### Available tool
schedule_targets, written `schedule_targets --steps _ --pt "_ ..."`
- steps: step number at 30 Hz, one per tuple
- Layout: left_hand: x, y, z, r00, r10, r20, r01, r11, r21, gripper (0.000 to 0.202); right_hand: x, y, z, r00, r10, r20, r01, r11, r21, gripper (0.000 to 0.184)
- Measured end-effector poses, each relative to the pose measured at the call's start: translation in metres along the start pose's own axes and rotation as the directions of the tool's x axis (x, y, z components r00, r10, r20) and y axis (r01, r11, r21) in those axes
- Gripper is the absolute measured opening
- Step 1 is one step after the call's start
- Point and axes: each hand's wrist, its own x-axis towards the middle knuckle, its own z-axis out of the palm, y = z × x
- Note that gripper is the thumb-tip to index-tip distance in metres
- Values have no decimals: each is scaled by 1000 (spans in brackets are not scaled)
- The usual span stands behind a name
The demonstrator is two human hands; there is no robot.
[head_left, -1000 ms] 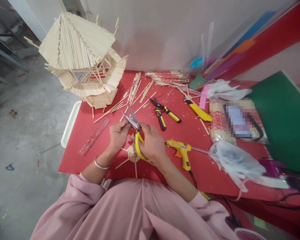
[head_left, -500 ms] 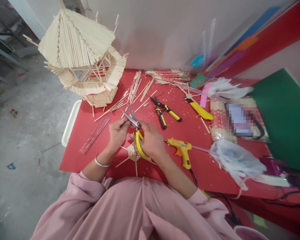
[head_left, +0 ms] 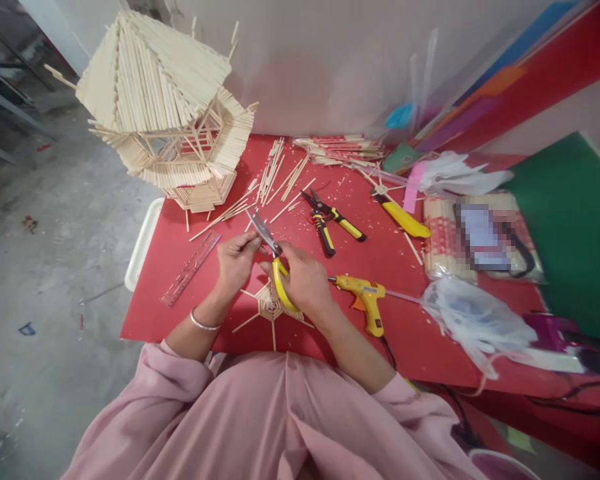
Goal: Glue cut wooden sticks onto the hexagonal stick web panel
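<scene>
Fingers [head_left: 289, 255] of the right hand [head_left: 307, 280] are closed around the yellow handle of the scissors [head_left: 279, 272], with the thumb lying near the pivot. The blades extend beyond these fingers, forward and a little to the left, and they are nearly together. Just beside the blades, on their left side, the left hand [head_left: 237, 263] has its thumb and forefinger pressed together in a pinch; whether some small piece is between them, or whether they touch the metal, I cannot tell. Below both hands, on the red table [head_left: 150, 320], lies a web-like stick frame [head_left: 272, 307], whose thin spokes spread out from a ringed centre. It is at the near edge, and the right hand with the scissors handle hides one part of it. To the right of the right hand, well apart from its fingers, the yellow glue gun [head_left: 364, 290] rests on its side. Farther forward are the black and yellow cutters [head_left: 325, 219], with their handles spread, and the loose sticks [head_left: 271, 175]. The transparent ruler [head_left: 191, 268] lies to the left of the left hand.
</scene>
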Motion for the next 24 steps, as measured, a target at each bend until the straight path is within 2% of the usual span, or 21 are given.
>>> schedule_targets --steps 4,9,13,18,24 --pt "0 3 -3 999 20 28 -22 999 45 9 1 0 1 999 -23 -40 21 998 -56 57" --pt "0 2 -3 999 12 34 -14 999 40 7 0 -3 -1 1000 15 2 -15 997 -80 54" --pt "0 2 -2 999 32 30 -34 998 52 10 -1 -4 -2 1000 -13 -1 13 997 -82 55" --pt "0 5 -2 1000 3 31 -5 999 50 10 0 -2 0 999 -29 -27 28 998 -49 56" --pt "-1 5 -3 998 -14 64 11 999 37 10 0 0 1 1000 -12 6 12 999 -33 53"
